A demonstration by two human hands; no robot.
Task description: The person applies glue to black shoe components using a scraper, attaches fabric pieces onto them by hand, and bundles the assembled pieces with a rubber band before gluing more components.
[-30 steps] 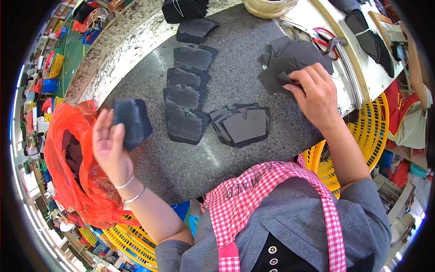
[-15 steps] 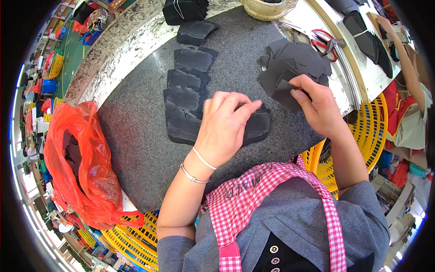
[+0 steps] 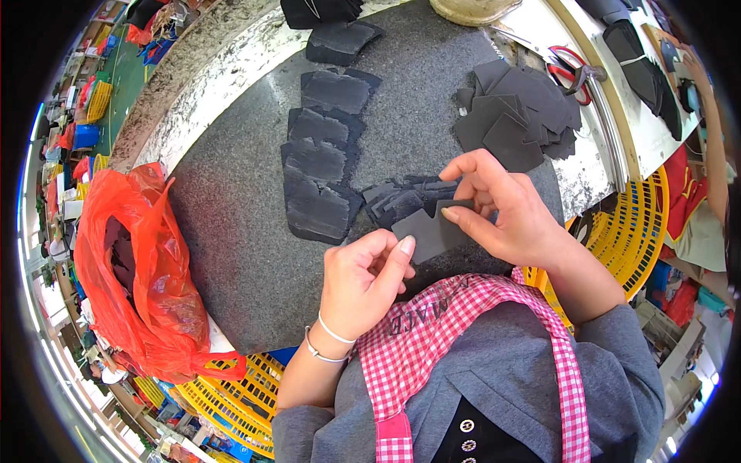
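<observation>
Between my two hands a flat dark grey piece of sheet material (image 3: pixel 429 235) is held up near the table's front edge. My left hand (image 3: pixel 368 272) pinches its left end between thumb and forefinger. At its right end my right hand (image 3: pixel 505 207) pinches with the thumb, fingers curled behind. Just beyond it lies a small group of dark pieces (image 3: pixel 397 198), partly hidden by the held piece and my right hand. A column of overlapping dark pieces with rough faces (image 3: pixel 320 158) runs away from me on the left. At right lies a loose pile of flat dark pieces (image 3: pixel 525 108).
The speckled dark board (image 3: pixel 231 224) lies on the table. An open red plastic bag (image 3: pixel 154 278) stands at left. Red-handled scissors (image 3: pixel 571 73) and a pale bowl (image 3: pixel 475 9) are at the back. Yellow baskets (image 3: pixel 637 231) stand below the edge. Another person's arm (image 3: pixel 710 131) shows far right.
My right hand has brought a flat piece from the pile toward me. My left hand has drawn back from the board and taken hold of the piece's other end.
</observation>
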